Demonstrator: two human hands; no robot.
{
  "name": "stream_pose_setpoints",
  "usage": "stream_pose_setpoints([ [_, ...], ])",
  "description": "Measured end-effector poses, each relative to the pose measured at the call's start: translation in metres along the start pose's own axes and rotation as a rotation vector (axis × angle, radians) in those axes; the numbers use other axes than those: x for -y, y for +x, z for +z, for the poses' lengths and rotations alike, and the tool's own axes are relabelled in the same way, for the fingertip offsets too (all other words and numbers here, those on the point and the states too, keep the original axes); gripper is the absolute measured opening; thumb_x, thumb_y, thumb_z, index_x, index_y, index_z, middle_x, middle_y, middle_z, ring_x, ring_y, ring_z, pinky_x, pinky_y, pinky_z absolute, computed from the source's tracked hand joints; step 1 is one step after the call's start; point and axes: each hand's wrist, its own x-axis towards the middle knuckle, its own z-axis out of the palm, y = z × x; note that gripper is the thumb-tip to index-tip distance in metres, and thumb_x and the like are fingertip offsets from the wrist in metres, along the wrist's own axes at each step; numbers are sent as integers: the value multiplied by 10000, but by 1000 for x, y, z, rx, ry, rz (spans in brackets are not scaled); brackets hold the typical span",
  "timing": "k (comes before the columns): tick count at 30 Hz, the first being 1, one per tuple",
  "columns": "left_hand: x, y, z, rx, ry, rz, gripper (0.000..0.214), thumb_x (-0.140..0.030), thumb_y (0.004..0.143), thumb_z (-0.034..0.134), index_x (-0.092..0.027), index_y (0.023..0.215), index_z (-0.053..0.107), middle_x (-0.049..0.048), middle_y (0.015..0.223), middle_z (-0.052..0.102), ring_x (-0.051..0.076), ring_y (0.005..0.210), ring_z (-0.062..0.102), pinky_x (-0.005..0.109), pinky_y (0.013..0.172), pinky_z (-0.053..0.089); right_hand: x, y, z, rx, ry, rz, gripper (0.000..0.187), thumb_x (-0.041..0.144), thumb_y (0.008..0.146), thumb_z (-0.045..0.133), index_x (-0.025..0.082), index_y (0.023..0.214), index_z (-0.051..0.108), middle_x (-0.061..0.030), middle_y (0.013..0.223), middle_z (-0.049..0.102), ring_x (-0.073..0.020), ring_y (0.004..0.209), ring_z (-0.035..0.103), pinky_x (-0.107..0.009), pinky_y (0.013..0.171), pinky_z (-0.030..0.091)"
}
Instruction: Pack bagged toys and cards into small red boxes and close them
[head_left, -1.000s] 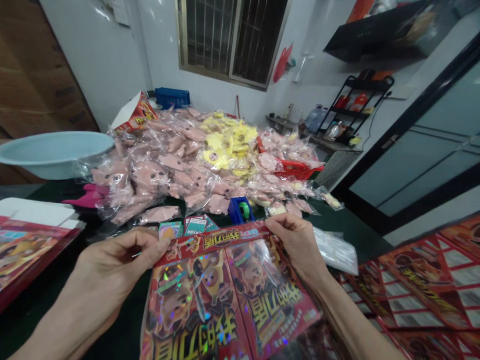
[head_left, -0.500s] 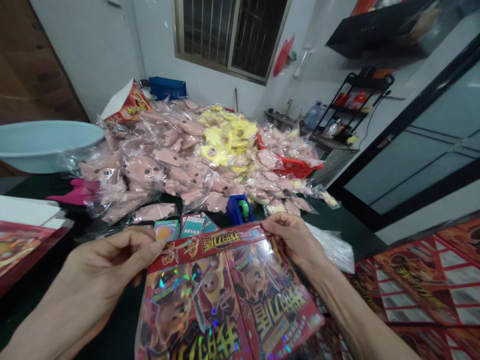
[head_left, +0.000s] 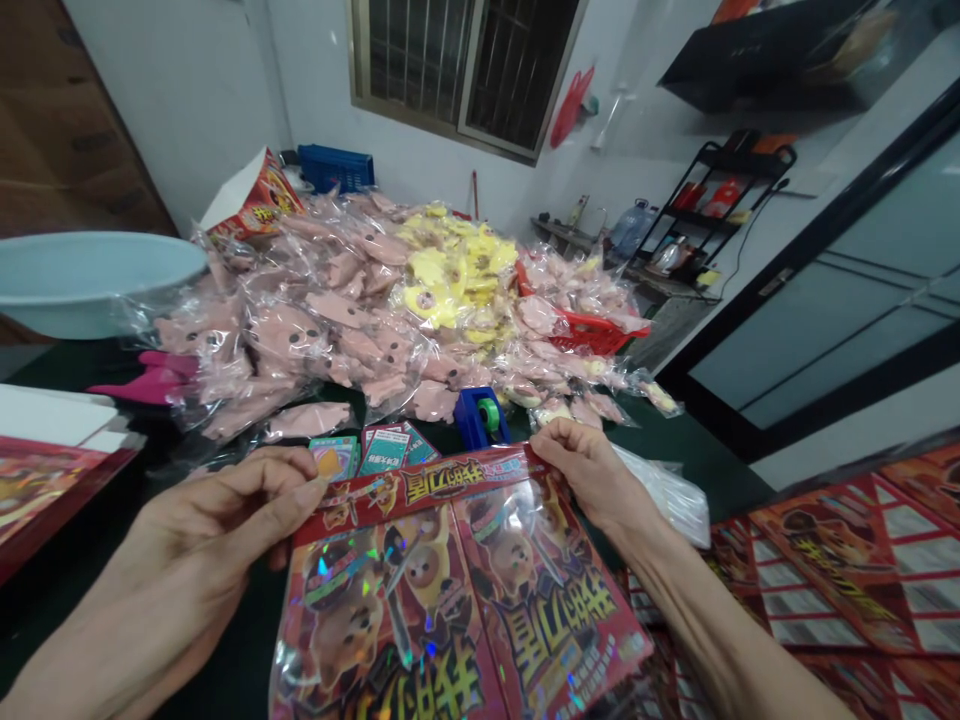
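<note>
So, printed packet (head_left: 457,600) is at 6 o'clock, left hand (head_left: 217,535) pinching its top-left corner, right hand (head_left: 596,480) the top-right. Reads as mid-step; can't tell if it's filled. Toys (head_left: 375,345) beyond, 11 to 1 o'clock, are already bagged. Cards (head_left: 386,450) at 11, tape dispenser (head_left: 481,418) at 12: I've neither in hand.

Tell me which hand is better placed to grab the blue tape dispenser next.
Probably the right hand: it is closer to the tape dispenser. The left hand sits farther off, near the cards. Both pinch the top edge of the red package.
</note>
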Motion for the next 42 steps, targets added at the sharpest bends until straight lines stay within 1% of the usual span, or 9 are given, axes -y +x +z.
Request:
stream_pose_setpoints([
  [6, -2, 0, 1, 1, -38, -9, 192, -325, 513, 779, -202, 504, 633, -22, 755, 576, 123, 686, 511, 212, 586, 422, -3, 1, 3, 0, -9, 49, 265, 376, 632, 643, 213, 584, 439, 62, 429, 480, -67, 341, 375, -205, 353, 228],
  [12, -7, -3, 3, 28, 18, 7, 201, -312, 553, 748, -181, 480, 614, -6, 742, 588, 138, 699, 518, 230, 609, 411, -2, 0, 3, 26, 183, 112, 344, 357, 561, 729, 223, 757, 481, 97, 460, 484, -65, 345, 396, -195, 362, 280],
  [15, -14, -7, 4, 27, 99, 135, 211, -303, 603, 714, -181, 480, 595, -8, 697, 564, 126, 681, 490, 225, 629, 398, -4, -1, 2, 75, 192, 137, 337, 371, 552, 745, 197, 773, 559, 65, 496, 528, -73, 382, 436, -200, 378, 308],
  [18, -32, -14, 10, 108, 143, 258, 225, -294, 686, 672, -191, 506, 585, -5, 693, 548, 121, 676, 488, 222, 620, 397, -10, 1, -2, 99, 206, 138, 298, 369, 546, 763, 183, 699, 589, 32, 532, 573, -87, 423, 481, -207, 407, 344],
  [24, -67, -27, 29, 249, -85, 49, 175, -274, 632, 679, -190, 499, 602, 9, 551, 533, 99, 458, 453, 223, 426, 359, -11, 4, -4, 125, 263, 176, 257, 322, 518, 796, 185, 609, 599, 38, 462, 519, -74, 365, 429, -205, 377, 274],
  [28, -53, -21, 21, 127, -7, 82, 257, -239, 581, 705, -171, 403, 532, -4, 580, 503, 80, 499, 436, 211, 450, 312, -6, 2, -2, 111, 257, 208, 214, 313, 543, 778, 185, 563, 608, 14, 461, 521, -72, 362, 417, -225, 386, 230],
  [32, -30, -14, 10, 36, 82, 51, 272, -259, 592, 692, -162, 416, 508, -26, 553, 486, 64, 477, 377, 224, 472, 274, -9, 5, -3, 131, 236, 195, 223, 322, 522, 784, 186, 535, 607, 11, 443, 490, -76, 363, 394, -245, 399, 211],
  [38, -13, -8, 8, 39, 97, 104, 280, -231, 661, 661, -156, 469, 472, -56, 534, 469, 54, 485, 380, 209, 499, 283, -10, 6, -4, 141, 232, 223, 201, 314, 557, 771, 188, 564, 615, 15, 471, 530, -63, 392, 438, -217, 412, 254],
  [42, 0, -3, 5, 47, 64, 98, 293, -231, 692, 657, -157, 512, 439, -63, 556, 474, 54, 514, 411, 200, 525, 312, -10, 6, -3, 116, 249, 207, 290, 349, 469, 820, 178, 556, 603, 45, 448, 522, -56, 387, 438, -173, 388, 261],
])
